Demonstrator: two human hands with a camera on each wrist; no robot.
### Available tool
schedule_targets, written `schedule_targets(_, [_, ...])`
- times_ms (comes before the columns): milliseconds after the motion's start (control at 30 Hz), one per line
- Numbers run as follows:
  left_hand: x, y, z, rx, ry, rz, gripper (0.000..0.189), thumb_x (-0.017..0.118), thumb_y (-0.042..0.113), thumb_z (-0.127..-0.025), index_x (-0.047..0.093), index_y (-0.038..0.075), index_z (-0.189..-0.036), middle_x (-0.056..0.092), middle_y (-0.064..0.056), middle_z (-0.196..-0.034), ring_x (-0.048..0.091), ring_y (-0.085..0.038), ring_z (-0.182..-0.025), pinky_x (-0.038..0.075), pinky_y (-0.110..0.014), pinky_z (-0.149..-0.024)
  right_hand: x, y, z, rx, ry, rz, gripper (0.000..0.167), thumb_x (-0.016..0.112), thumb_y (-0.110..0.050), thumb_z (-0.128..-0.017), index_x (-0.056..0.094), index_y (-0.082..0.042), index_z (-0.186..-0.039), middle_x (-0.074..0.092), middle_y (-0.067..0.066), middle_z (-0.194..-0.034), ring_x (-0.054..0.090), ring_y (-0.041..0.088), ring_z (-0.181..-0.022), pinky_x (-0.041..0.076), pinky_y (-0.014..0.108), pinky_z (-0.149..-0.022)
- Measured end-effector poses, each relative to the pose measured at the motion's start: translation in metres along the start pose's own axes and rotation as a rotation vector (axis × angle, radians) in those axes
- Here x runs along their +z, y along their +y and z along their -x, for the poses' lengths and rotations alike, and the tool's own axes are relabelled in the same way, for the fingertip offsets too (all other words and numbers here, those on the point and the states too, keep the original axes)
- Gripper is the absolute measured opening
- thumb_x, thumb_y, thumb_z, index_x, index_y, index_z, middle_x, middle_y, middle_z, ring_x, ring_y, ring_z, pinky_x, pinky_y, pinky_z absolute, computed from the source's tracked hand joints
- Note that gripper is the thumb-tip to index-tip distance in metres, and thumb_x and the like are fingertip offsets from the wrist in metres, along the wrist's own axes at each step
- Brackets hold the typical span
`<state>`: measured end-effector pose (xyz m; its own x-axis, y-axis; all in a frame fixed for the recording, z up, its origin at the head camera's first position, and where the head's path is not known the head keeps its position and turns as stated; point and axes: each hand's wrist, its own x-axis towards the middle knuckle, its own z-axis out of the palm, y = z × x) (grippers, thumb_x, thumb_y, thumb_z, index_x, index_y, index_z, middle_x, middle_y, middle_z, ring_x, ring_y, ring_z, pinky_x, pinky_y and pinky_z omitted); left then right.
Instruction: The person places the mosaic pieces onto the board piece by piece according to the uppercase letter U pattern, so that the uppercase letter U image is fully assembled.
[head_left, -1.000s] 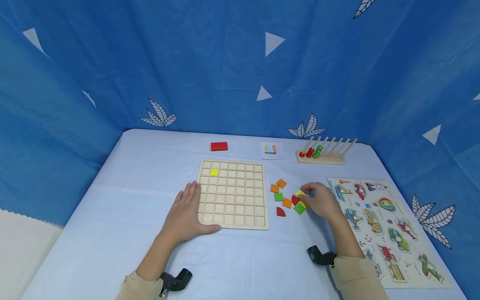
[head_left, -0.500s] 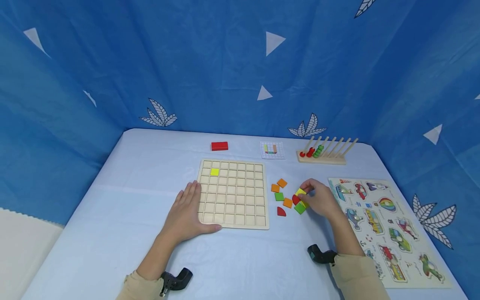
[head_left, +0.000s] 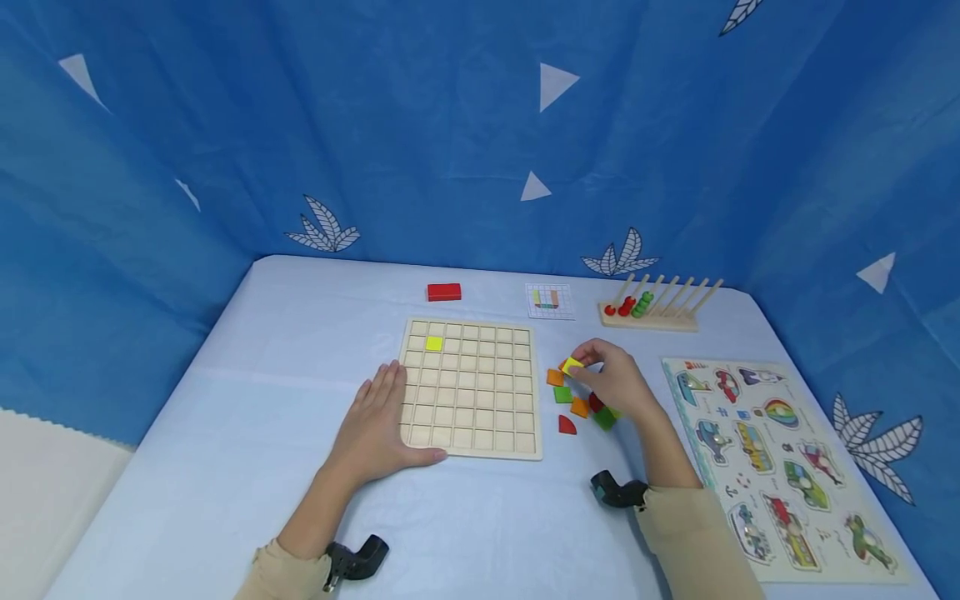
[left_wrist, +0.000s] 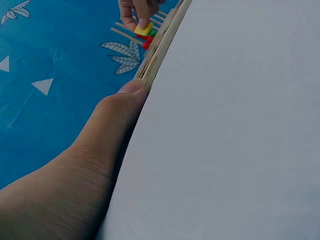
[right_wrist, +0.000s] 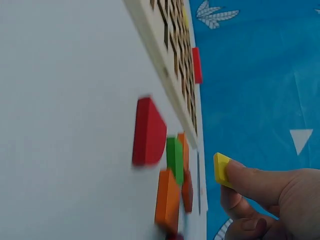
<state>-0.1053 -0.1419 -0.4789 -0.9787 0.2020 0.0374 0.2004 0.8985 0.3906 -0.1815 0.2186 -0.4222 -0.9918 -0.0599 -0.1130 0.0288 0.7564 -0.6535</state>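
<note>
While the left hand [head_left: 375, 425] lies flat along the left side of the wooden board [head_left: 472, 383], the right hand [head_left: 615, 379] has moved away from the near, right-hand end of the loose pieces, where it was half a second ago, and now stands at their far end, nearer the board. It carries one yellow tile [right_wrist: 221, 170], pinched between thumb and fingers. The tile is therefore judged to be free of the group, though not yet seated in any cell; a second yellow tile [head_left: 434, 343] sits in the board, second row from the far edge, second column from the left. The left hand has kept its position: fingers extended at the side, thumb out along the near edge, holding nothing. In the head view, the pinched tile partly covers an orange tile [head_left: 563, 365] to the right of the board; the right wrist view shows it raised above the table [head_left: 480, 525]. The carried tile is a small, flat, bright yellow block, apparently square, with straight edges and visible thickness. It is held tilted, one end covered by the thumb; no marking can be made out.
</note>
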Motion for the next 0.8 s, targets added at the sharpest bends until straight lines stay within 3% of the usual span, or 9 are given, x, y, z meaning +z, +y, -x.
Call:
schedule_targets(200, [0.001, -0.001, -0.001, -0.004, -0.013, -0.007, 0.144, 0.057, 0.095, -0.058, 0.011, 0.003, -0.159, 0.009, -0.012, -0.168, 0.007, -0.029, -0.156, 0.012, -0.053, -0.125, 0.016, -0.023, -0.009, -0.035, -0.012, -0.053, 0.021, 0.073, -0.02, -0.091, 0.063, -0.013, -0.107, 0.066, 0.009, -0.106, 0.058, 0.026, -0.094, 0.053, 0.027, -0.067])
schedule_targets(533, [0.0, -0.001, 0.0, -0.01, -0.017, -0.006, 0.144, 0.056, 0.096, -0.058, 0.011, 0.004, -0.159, 0.009, -0.011, -0.168, 0.007, -0.029, -0.157, 0.012, -0.052, -0.126, 0.043, -0.061, -0.024, -0.11, -0.08, -0.118, 0.017, 0.074, -0.021, -0.09, 0.066, -0.014, -0.103, 0.068, 0.005, -0.104, 0.06, 0.023, -0.098, 0.049, 0.029, -0.071])
schedule_targets(800, [0.0, 0.0, 0.0, -0.01, -0.01, -0.002, 0.145, 0.059, 0.095, -0.056, 0.012, 0.003, -0.159, 0.011, -0.013, -0.168, 0.008, -0.03, -0.156, 0.014, -0.053, -0.125, 0.067, -0.086, -0.033, -0.121, -0.121, -0.153, 0.015, 0.074, -0.021, -0.089, 0.067, -0.015, -0.101, 0.066, 0.002, -0.098, 0.058, 0.021, -0.093, 0.047, 0.033, -0.074])
